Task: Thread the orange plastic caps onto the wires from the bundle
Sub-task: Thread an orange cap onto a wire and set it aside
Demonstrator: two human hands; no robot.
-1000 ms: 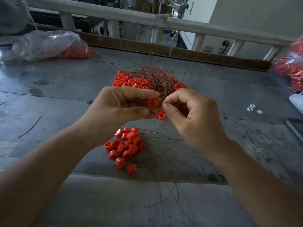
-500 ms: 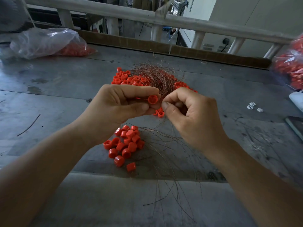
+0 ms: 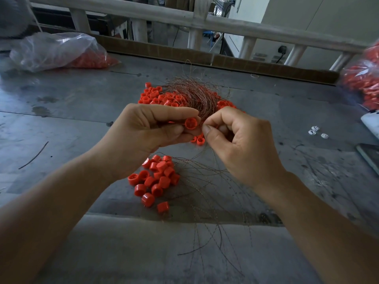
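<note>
Nearest, loose wires (image 3: 205, 222) fan over the grey table (image 3: 61, 119), just right of a small cap pile (image 3: 155, 181). Above these the hands meet, fingertips almost touching. Left hand (image 3: 147, 136) pinches one orange cap (image 3: 190, 123) between thumb and forefinger. Right hand (image 3: 235, 144), fingers curled, pinches a thin wire (image 3: 213, 155) right at that cap. Beyond, the wire bundle (image 3: 196, 95) lies on more caps (image 3: 160, 97). Far left bag (image 3: 57, 51) and far right bag (image 3: 365, 78) hold caps.

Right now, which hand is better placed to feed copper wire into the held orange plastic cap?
Right hand: its pinched fingertips sit beside the open orange plastic cap, which the left hand grips.
</note>
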